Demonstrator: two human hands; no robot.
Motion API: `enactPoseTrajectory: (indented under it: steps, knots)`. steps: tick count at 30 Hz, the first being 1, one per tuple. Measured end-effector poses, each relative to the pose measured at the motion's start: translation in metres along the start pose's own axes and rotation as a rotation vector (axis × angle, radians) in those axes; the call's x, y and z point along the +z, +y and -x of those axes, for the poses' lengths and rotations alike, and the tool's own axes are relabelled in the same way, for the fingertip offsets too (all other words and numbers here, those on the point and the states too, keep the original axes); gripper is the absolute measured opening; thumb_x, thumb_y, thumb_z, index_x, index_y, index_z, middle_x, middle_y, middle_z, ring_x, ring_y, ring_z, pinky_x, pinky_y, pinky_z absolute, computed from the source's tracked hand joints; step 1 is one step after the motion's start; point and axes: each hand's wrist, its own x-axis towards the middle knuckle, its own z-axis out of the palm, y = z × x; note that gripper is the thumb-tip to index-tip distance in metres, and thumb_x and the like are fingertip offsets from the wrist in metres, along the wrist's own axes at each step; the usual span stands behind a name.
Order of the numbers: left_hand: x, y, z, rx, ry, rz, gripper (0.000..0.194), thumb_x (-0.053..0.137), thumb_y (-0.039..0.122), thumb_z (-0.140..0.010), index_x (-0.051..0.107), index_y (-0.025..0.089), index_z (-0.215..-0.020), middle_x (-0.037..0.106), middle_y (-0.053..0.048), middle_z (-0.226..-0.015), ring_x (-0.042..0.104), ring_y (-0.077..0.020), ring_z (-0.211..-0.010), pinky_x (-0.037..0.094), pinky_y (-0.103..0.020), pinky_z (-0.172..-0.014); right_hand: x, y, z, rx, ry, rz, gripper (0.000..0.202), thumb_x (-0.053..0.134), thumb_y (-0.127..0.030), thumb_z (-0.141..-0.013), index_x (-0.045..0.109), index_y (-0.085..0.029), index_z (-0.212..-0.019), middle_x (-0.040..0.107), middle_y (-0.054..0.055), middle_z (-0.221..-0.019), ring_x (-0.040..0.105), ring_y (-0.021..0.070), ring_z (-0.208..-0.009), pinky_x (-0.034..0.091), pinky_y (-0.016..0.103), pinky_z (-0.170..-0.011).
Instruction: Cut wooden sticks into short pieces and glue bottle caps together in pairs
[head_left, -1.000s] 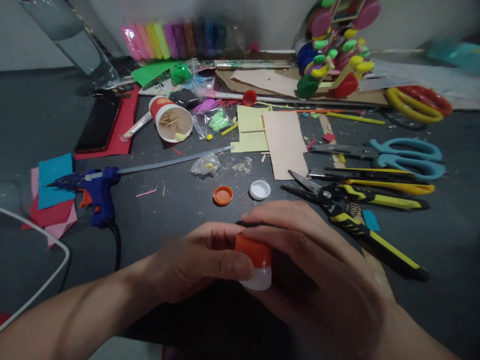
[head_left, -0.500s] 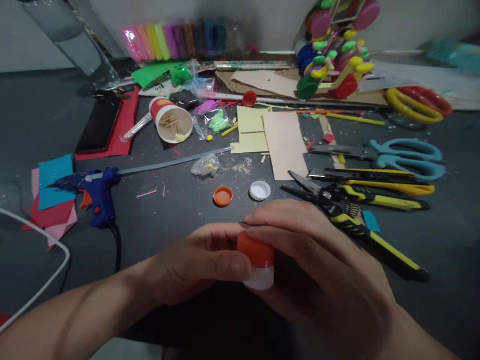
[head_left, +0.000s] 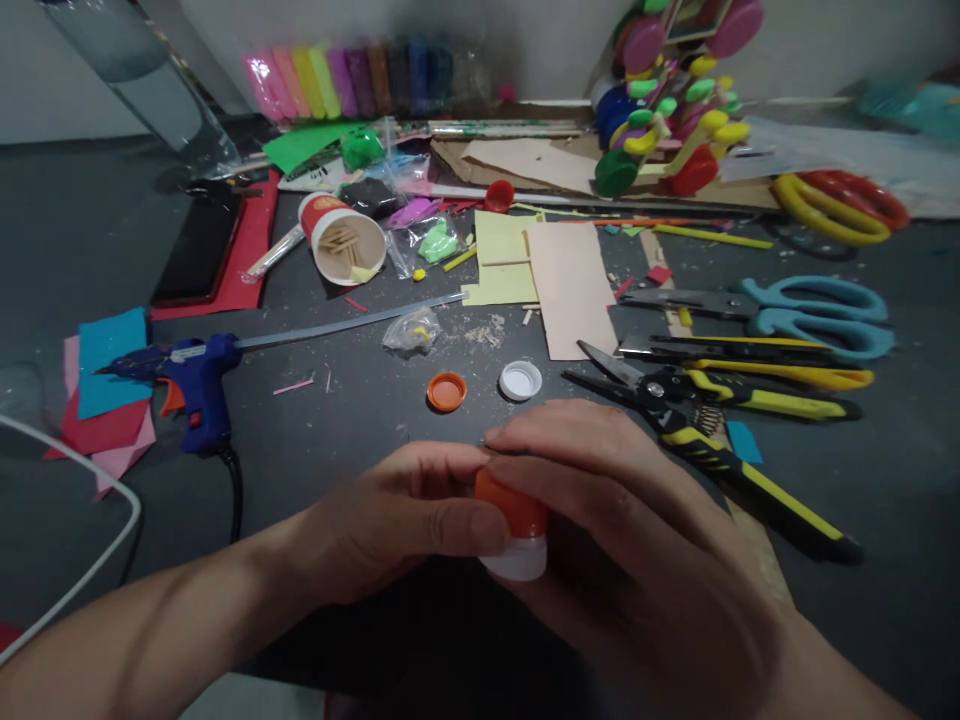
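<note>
Close to the table's front edge, both my hands hold an orange bottle cap (head_left: 517, 503) stacked against a white bottle cap (head_left: 521, 558). My left hand (head_left: 416, 520) presses its thumb along the side of the two caps, its fingers curled behind them. From the other side, my right hand (head_left: 630, 530) wraps round, with fingertips over the top of the orange cap and touching the left fingers. Part of each cap is covered by the fingers. Just beyond the hands lie another orange cap (head_left: 446, 391) and another white cap (head_left: 520, 381), open sides up.
At left are a blue glue gun (head_left: 202, 380) with a long glue stick and a phone (head_left: 199, 245). A paper cup (head_left: 345, 240) lies behind. Pliers (head_left: 720, 430), blue-handled scissors (head_left: 817, 310) and cutters lie right. A colourful wheeled model (head_left: 667, 120) stands at the back.
The left thumb has slid slightly right along the caps. Otherwise both hands keep the same hold in nearly the same place.
</note>
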Motion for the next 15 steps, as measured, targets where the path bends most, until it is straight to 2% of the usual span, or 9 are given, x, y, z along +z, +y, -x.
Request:
enactPoseTrajectory:
  steps: [5,10,15]
  knots:
    - [0.0018,-0.0011,-0.0001,0.042,-0.018,-0.012,0.03,0.084,0.034,-0.076,0.074,0.014,-0.096,0.068,-0.002,-0.089,0.062,-0.0118,-0.082,0.049,-0.022,-0.08,0.001,0.0013,-0.0014,-0.023,0.026,0.042,0.026,0.062,-0.012,-0.092,0.059,-0.015,-0.119,0.063,0.008,-0.121,0.057,0.0197,-0.116,0.045,0.032,-0.102]
    - [0.0022,-0.0027,0.0003,0.039,0.028,-0.048,0.015,0.079,0.02,-0.081,0.073,0.016,-0.095,0.068,0.0,-0.088,0.062,-0.009,-0.083,0.048,-0.02,-0.081,0.0033,0.0016,-0.0027,-0.039,0.014,0.04,0.024,0.063,-0.009,-0.09,0.059,-0.013,-0.114,0.064,0.008,-0.119,0.057,0.0203,-0.112,0.045,0.036,-0.099]
    - [-0.0004,-0.0036,0.0012,0.015,0.057,-0.096,0.018,0.079,0.022,-0.081,0.073,0.015,-0.095,0.065,0.0,-0.085,0.059,-0.0091,-0.079,0.047,-0.02,-0.078,0.0043,0.0021,-0.0027,-0.029,0.005,0.003,0.025,0.063,-0.007,-0.09,0.059,-0.012,-0.114,0.064,0.007,-0.116,0.057,0.0177,-0.11,0.045,0.034,-0.098]
